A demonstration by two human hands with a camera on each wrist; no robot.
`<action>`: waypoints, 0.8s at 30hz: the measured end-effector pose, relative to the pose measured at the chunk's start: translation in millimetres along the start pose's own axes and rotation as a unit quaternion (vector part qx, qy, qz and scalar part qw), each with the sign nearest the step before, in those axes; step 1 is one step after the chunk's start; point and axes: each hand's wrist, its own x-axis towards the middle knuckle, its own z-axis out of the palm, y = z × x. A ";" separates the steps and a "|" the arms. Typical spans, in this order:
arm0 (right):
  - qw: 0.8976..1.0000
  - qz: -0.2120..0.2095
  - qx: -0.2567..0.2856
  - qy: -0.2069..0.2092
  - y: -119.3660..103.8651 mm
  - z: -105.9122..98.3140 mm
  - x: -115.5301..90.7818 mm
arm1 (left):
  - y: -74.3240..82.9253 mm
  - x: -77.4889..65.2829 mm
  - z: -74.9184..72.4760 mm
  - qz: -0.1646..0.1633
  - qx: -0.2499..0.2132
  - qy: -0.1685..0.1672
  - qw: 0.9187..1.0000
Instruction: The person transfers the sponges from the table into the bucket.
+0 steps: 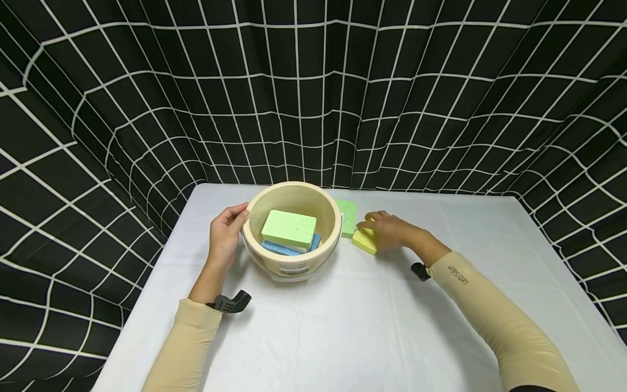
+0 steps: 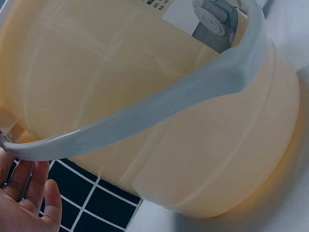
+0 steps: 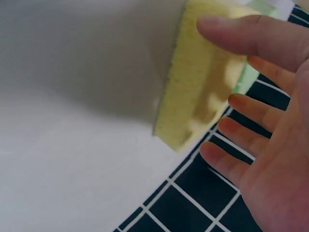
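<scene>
My left hand [image 1: 226, 228] grips the left side of a cream bucket [image 1: 254, 256] near its rim, thumb and fingertips against it. In the left wrist view, the bucket's pale handle [image 2: 159, 108] crosses the wall beside these fingers. Inside the bucket, a light green sponge [image 1: 290, 227] lies on top of a blue sponge [image 1: 279, 249]. To the bucket's right, my right hand [image 1: 390, 231] is over a yellow sponge [image 1: 364, 240]. The right wrist view shows the thumb across its face and the other fingertips extended along its edge, not wrapped round it.
Another green sponge [image 1: 348, 215] lies behind the yellow one, partly hidden by the bucket. White cloth covers the table [image 1: 343, 332]. A black curtain with white grid lines [image 1: 313, 92] hangs along the table's back and sides.
</scene>
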 end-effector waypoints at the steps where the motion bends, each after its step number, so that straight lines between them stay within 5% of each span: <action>1: 1.000 0.000 0.000 0.001 0.9 1.8 -0.1 | -0.2 -0.1 0.2 0.001 0.001 -0.001 1.000; 12: 0.998 -0.008 -0.055 0.021 0.2 8.3 3.3 | 0.6 0.3 1.2 -0.004 0.003 0.001 1.000; 24: 0.999 0.033 -0.003 -0.006 1.3 -2.9 -1.7 | 1.4 -0.8 0.6 -0.006 0.003 -0.002 1.000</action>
